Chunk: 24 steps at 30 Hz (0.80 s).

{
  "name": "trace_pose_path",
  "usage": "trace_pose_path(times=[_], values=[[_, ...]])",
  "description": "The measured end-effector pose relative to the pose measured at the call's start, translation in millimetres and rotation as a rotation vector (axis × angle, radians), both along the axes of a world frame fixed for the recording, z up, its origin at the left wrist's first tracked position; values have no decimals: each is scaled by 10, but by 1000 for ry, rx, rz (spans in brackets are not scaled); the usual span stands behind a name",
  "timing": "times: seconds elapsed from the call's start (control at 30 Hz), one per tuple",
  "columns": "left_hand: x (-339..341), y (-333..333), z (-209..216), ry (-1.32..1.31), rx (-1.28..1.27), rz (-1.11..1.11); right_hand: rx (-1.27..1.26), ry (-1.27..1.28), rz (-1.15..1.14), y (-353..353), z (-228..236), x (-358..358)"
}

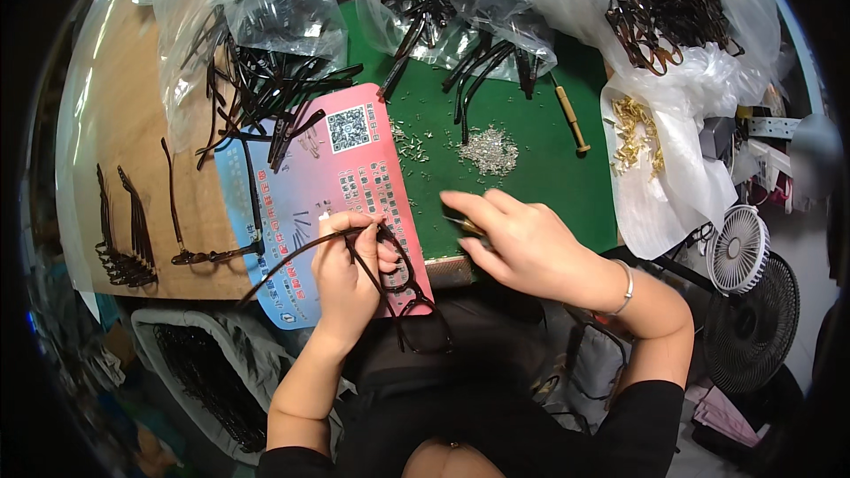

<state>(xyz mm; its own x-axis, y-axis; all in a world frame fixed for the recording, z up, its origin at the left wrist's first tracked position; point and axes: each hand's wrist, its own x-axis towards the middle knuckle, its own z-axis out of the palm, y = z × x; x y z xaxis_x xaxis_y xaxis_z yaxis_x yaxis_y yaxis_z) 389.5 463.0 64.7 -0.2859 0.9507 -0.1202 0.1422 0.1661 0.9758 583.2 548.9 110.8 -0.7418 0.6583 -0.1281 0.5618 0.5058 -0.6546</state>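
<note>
My left hand [343,276] is closed on a dark eyeglass frame [403,289]. One temple sticks out to the left past the fingers, and the rims hang down to the right, near my lap. A little to the right of it, my right hand [522,243] is closed around a small brass-coloured screwdriver [471,227]. Most of its handle is hidden by the fingers, and its dark end points left. Under the left hand lies a pink and blue printed mat [381,124]. Beyond the right hand, a pile of tiny silver screws [490,151] is heaped on the green mat [540,190].
Another brass screwdriver [571,117] lies on the green mat. Dark temples [257,93] spill from plastic bags [283,18] at the back. Gold-coloured parts [633,133] sit on white wrapping at right. Assembled glasses [212,256] lie on the wood at left. A white fan [738,250] stands at right.
</note>
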Motion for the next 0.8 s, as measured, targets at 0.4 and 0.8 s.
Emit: trace_pose_path(times=[0.4,0.8], values=[[5,1,66,505,186,-238,48,-147,-125,-37,67,-2],[-4,51,54,390,132,-262,358,-123,-76,-94,-141,-41]])
